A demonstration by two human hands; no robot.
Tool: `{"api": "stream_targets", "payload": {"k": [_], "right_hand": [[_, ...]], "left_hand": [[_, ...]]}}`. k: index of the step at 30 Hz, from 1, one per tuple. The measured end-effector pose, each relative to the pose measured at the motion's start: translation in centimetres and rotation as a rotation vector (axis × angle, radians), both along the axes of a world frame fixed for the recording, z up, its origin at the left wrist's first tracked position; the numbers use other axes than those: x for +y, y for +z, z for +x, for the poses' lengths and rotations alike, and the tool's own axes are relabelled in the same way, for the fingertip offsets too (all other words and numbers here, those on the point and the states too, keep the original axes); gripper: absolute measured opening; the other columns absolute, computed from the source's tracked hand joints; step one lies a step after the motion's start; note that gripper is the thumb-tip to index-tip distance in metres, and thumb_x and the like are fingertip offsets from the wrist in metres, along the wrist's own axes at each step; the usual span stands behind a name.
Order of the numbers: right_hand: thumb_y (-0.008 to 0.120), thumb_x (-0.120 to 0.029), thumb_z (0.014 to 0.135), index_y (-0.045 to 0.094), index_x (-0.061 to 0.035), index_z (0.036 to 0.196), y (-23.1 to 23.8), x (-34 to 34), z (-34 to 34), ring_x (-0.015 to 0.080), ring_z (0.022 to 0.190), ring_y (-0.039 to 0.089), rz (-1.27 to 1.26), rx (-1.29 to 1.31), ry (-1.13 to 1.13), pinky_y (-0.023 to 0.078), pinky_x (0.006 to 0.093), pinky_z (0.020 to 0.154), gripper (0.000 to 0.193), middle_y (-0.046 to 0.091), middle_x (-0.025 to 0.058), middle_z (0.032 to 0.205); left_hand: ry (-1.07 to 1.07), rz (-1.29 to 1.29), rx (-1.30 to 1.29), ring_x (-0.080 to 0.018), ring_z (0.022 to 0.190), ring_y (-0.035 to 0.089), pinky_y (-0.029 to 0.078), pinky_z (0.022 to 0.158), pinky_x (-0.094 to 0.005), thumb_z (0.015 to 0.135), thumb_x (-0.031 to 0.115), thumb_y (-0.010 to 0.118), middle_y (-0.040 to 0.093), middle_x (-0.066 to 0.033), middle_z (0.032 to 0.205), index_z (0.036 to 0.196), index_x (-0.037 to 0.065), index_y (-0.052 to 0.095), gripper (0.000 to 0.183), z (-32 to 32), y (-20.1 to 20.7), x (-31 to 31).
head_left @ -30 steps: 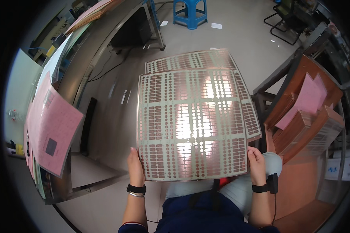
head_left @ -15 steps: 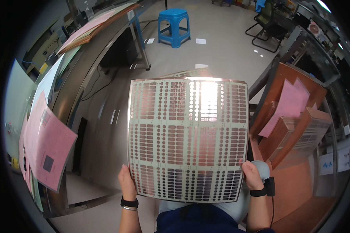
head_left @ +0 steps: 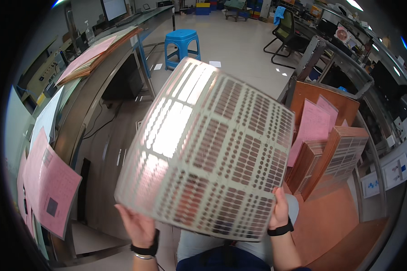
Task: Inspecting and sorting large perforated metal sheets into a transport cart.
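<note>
A large square circuit board panel [head_left: 233, 158], pale green with rows of coppery pads, is held up in front of me, tilted and turned, with light glaring on its left part. At its lower left edge, my left hand [head_left: 138, 226] supports it with the thumb stretched out and the other fingers partly hidden beneath. My right hand [head_left: 279, 210] grips the lower right edge, thumb on the near face and the fingers behind. Black bands are on both wrists.
On the right, a rack with a brown base [head_left: 325, 226] holds upright stacks of panels [head_left: 337, 158] and pink sheets [head_left: 308, 128]. To the left stands a metal-edged bench [head_left: 79, 113] with pink paper [head_left: 52, 189] hanging over it. A blue stool [head_left: 182, 45] and a chair [head_left: 287, 34] stand ahead.
The panel has turned clockwise and tilted, its left side swinging out and the glare moving left. Both hands have shifted slightly left with it, and the view has moved.
</note>
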State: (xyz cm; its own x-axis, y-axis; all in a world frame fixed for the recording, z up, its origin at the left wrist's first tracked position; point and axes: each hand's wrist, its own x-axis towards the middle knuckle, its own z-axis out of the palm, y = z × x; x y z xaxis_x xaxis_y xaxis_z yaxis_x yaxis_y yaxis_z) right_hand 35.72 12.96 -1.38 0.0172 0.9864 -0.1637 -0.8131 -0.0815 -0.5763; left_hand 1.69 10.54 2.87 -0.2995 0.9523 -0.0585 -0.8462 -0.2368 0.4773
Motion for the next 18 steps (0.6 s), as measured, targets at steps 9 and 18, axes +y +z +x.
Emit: {"api": "stream_targets", "payload": {"k": [9,18], "right_hand": [[0.052,-0.008,0.090,0.038,-0.0047,0.131,-1.6,-2.4,-1.0,0.0220,0.118,0.047,0.076,0.107,0.378,0.039,0.0425,0.098,0.044,0.047,0.0074,0.128],[0.040,-0.026,0.098,0.044,0.0065,0.124,-2.0,-2.2,1.7,0.0170,0.093,0.060,-0.260,-0.296,0.025,0.051,0.0280,0.078,0.042,0.059,0.0110,0.109]], "left_hand": [[-0.125,-0.126,0.139,-0.0227,0.111,0.054,0.046,0.093,-0.0378,0.095,0.014,0.045,0.050,-0.0114,0.127,0.130,0.005,0.037,0.037,0.6,-3.0,-0.4],[0.075,-0.574,0.662,-0.0058,0.076,0.057,0.047,0.061,-0.0197,0.097,0.023,0.044,0.060,-0.0020,0.088,0.108,0.004,0.052,0.023,-5.2,-5.8,-1.1]]}}
